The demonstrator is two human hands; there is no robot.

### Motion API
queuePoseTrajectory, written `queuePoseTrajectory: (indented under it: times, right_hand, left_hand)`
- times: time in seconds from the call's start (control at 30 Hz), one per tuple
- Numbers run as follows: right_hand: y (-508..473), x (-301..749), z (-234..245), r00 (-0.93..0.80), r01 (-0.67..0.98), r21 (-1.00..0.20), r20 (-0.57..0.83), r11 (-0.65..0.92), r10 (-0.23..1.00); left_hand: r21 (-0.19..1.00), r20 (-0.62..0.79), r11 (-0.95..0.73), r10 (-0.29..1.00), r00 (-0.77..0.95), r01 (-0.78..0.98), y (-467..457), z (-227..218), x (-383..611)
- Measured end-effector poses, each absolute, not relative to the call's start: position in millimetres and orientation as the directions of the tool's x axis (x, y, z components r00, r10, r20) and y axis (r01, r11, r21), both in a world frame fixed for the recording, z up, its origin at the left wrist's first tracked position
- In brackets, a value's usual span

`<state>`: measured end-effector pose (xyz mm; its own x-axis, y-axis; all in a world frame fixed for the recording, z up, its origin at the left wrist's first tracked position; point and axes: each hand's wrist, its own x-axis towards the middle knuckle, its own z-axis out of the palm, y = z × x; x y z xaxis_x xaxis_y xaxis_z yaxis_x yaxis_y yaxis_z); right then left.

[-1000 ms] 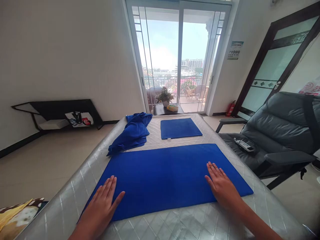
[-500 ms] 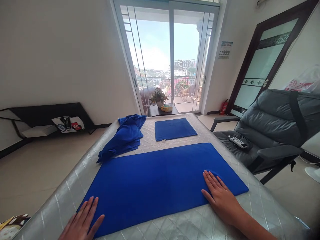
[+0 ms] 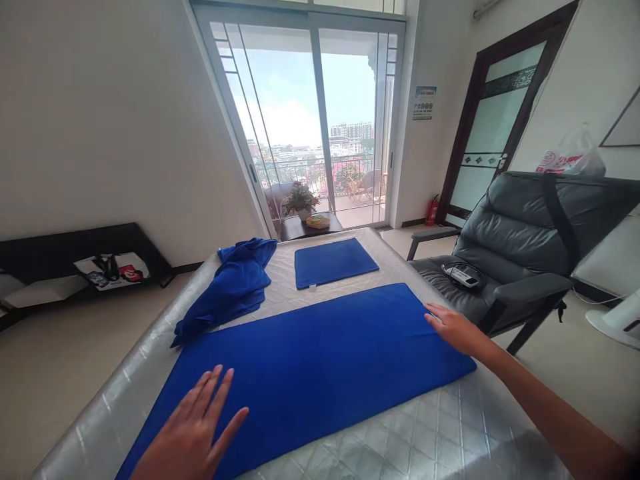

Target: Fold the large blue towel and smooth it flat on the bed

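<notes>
A large blue cloth [image 3: 320,360] lies spread flat across the quilted silver-white mattress [image 3: 380,440]. Over its near left part is my left hand [image 3: 193,427], fingers spread and holding nothing; whether it touches the fabric I cannot tell. My right hand [image 3: 453,328] is at the cloth's far right edge, fingers stretched out and nothing in them. A faint crease runs through the fabric beside it. Beyond lies a smaller folded blue cloth [image 3: 336,263] with a white tag. To its left sits a crumpled blue cloth [image 3: 230,290], touching the large one's far left corner.
A grey reclining chair [image 3: 530,233] stands right of the mattress, with a white corded device [image 3: 463,275] on its seat. Past the mattress's far end is a small dark table [image 3: 295,231] with a potted plant [image 3: 301,199]. A black low shelf [image 3: 120,240] stands along the left wall.
My right hand has moved away from me to the cloth's far right edge. My left hand has shifted forward and right over the cloth. The view has turned slightly right.
</notes>
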<state>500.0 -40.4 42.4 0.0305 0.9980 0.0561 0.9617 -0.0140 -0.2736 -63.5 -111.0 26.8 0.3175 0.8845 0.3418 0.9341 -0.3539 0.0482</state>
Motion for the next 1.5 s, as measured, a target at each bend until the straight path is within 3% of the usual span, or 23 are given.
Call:
queuePoseTrajectory:
  times: [0.07, 0.17, 0.37, 0.7, 0.87, 1.17, 1.5]
  right_hand:
    - [-4.1, 491.3, 51.6, -0.036, 0.972, -0.233, 0.013, 0.039, 0.999]
    - [37.5, 484.1, 49.9, -0.043, 0.98, -0.196, -0.024, 0.038, 0.999]
    - [71.0, 489.9, 44.1, -0.015, 0.992, -0.124, -0.055, 0.008, 0.998]
    - [100.2, 491.8, 67.6, 0.067, 0.998, 0.001, -0.083, -0.067, 0.994]
    - [113.7, 494.6, 73.7, 0.087, 0.996, -0.013, -0.085, -0.089, 0.993]
    - [127.9, 498.8, 73.1, 0.108, 0.992, -0.054, -0.083, -0.113, 0.991]
    - [136.9, 501.6, 66.7, 0.116, 0.99, -0.067, -0.08, -0.122, 0.99]
  left_hand:
    - [0.038, 0.284, -0.518, 0.826, 0.488, 0.855, -92.4, 40.6, 5.7]
    - [0.1, 0.224, -0.771, 0.634, 0.74, 0.63, -80.2, 55.9, 110.4]
    - [0.231, 0.275, -0.905, 0.413, 0.868, 0.357, -77.7, 45.0, 253.8]
    - [0.285, 0.209, -0.89, 0.421, 0.883, 0.356, -79.7, 26.7, 313.2]
    - [0.219, 0.307, -0.881, 0.471, 0.827, 0.421, -80.6, 31.6, 325.2]
    - [-0.067, 0.237, -0.881, 0.443, 0.865, 0.469, -94.2, 42.2, 363.7]
    - [-0.033, 0.212, -0.945, 0.311, 0.926, 0.325, -92.1, 36.5, 372.5]
